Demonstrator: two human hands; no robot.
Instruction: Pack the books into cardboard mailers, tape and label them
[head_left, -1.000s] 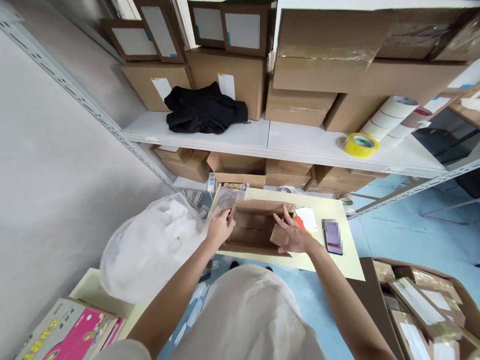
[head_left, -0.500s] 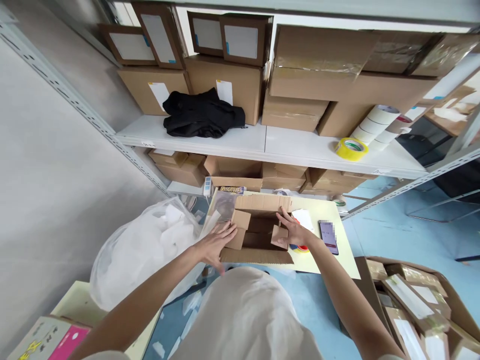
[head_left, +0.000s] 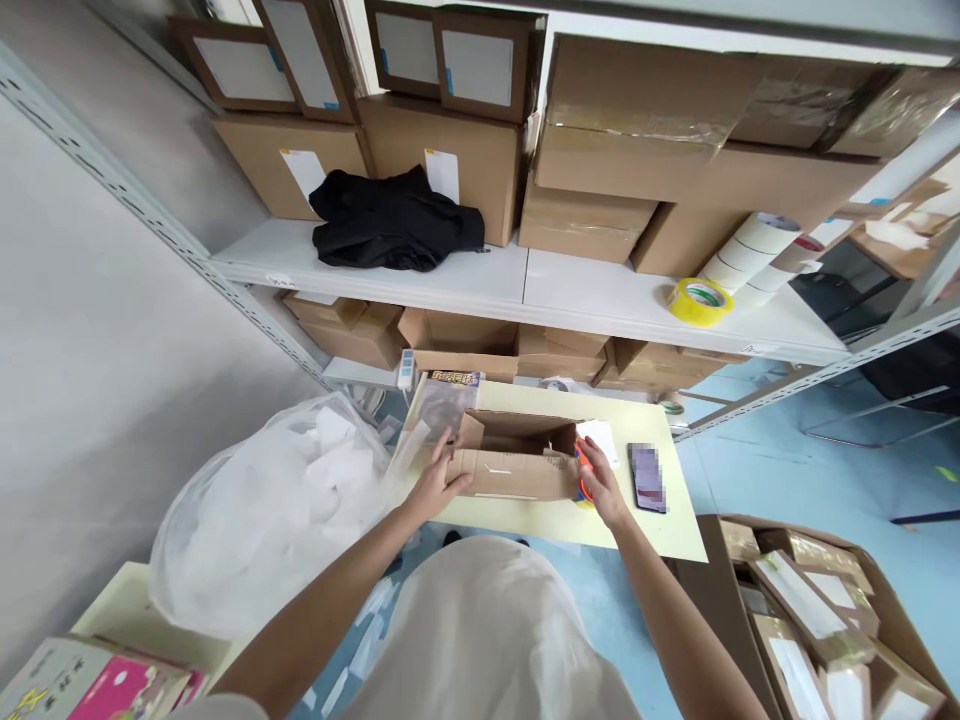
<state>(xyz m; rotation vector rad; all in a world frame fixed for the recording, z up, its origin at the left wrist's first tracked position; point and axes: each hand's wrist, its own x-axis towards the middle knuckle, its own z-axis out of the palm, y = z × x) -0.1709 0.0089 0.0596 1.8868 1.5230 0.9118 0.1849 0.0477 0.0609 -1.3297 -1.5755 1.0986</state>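
In the head view, the open, rectangular brown cardboard box (head_left: 519, 476) sat on the pale-yellow worktop (head_left: 636, 420) between both hands: the left hand (head_left: 433, 484) grasped its left end; the right hand (head_left: 602, 482) curved beside its right end, its grip unclear.

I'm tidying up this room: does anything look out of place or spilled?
Two things. Pale scraps litter the blue floor left of the person's shirt, as if dropped. A black garment lies crumpled on the shelf in front of cardboard boxes, perhaps misplaced. The open box between left hand and right hand shows no obvious damage.
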